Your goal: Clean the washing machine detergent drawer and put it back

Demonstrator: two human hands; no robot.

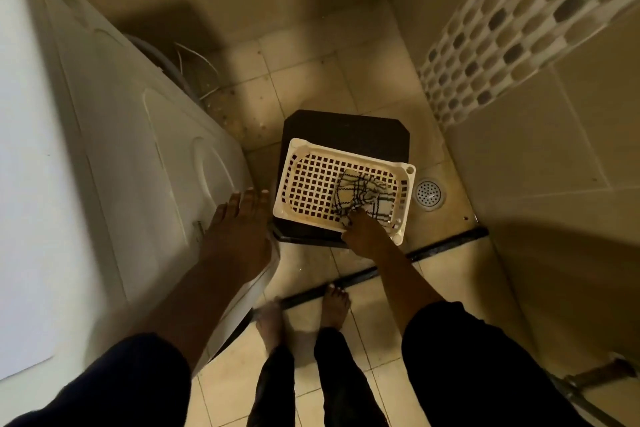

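The detergent drawer does not show anywhere; I judge it sits in the front of the washing machine (138, 156), left of the basket (346, 153), on a face the camera does not see. Such a drawer should be light, stiff plastic and slippery when wet, so it is better taken by its front handle, with the other hand under it. The basket, cream with square holes, stands on a dark stool (346, 130) and holds only one thing: a checked cloth (363, 194), at its right end. The cloth looks soft and limp, easy to gather in a fist. The right hand (363, 232) grips it at the basket's near edge, fingers curled into it. The left hand (239, 229) is well apart, left of the basket, fingers straight and flat on the machine's side. A floor drain (428, 193) is just right of the basket
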